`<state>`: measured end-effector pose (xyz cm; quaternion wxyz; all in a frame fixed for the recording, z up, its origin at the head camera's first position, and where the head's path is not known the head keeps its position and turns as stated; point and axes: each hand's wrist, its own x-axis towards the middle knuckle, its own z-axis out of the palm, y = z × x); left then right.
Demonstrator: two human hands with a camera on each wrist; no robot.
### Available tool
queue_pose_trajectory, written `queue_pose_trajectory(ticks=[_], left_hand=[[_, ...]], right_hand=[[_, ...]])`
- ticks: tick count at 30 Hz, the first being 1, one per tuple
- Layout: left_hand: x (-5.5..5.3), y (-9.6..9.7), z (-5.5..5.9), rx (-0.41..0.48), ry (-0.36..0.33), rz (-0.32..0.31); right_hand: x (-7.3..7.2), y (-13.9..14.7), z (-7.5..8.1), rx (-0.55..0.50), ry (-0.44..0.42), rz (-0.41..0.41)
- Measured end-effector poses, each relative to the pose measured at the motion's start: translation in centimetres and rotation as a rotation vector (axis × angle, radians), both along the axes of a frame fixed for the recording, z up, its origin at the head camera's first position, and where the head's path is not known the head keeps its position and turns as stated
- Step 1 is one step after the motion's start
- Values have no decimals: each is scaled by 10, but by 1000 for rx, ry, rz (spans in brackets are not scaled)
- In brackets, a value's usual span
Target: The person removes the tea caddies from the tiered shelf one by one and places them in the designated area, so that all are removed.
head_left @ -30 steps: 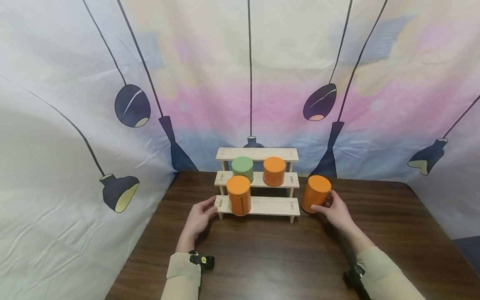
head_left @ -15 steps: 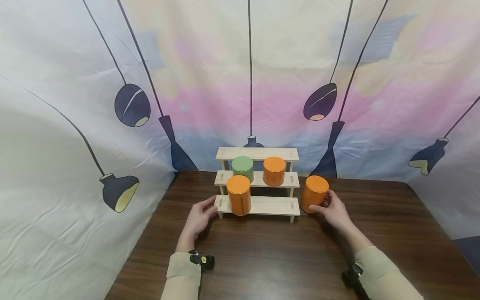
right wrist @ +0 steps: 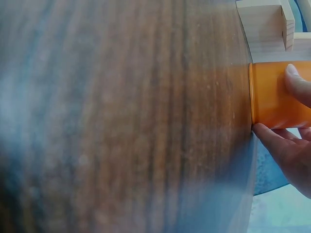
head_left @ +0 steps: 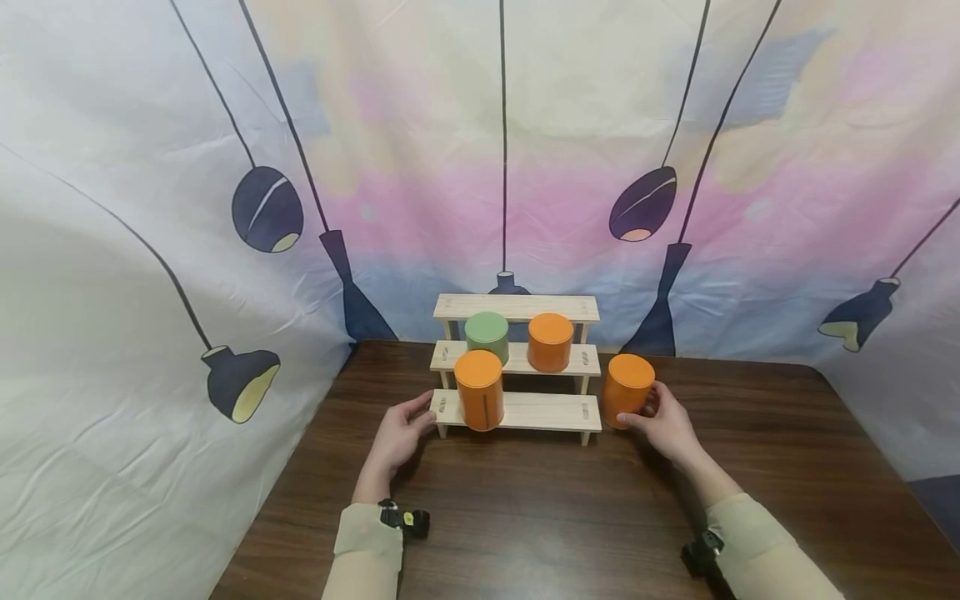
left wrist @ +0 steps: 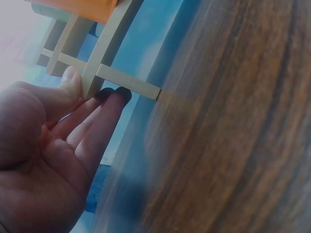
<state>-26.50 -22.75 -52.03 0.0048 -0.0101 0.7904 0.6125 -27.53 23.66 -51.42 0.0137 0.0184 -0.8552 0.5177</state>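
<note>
A three-tier wooden step shelf stands on the table. Its lowest board's left end is pinched by my left hand, thumb on top and fingers beneath, as the left wrist view shows. To the right of the shelf, my right hand grips a plain orange canister low on its side, its base at the tabletop. Another orange canister, with a dark line down its front, is on the lowest board. The middle board carries a green canister, partly hidden, and an orange canister.
The brown wood-grain table reaches back to a hanging cloth printed with lamps. The shelf's top board is close to that cloth. Each wrist wears a small black camera.
The canister in my right hand has gone from leaning right to more upright, its top shifting slightly left with the hand. My left hand and the shelf stay put.
</note>
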Motion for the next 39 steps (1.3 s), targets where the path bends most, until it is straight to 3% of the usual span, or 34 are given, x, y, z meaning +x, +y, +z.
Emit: queue_pose_trajectory(ticks=[22,30,39], left_hand=[[1,-1,0,-15,-15,8],[1,0,1,-18,-5,3],[0,0,-1,-13,-8,5]], right_hand=[[2,1,-2,10,-21,23],[7,7,4,-34,-36,79],[15,10,13,-25,-23,81]])
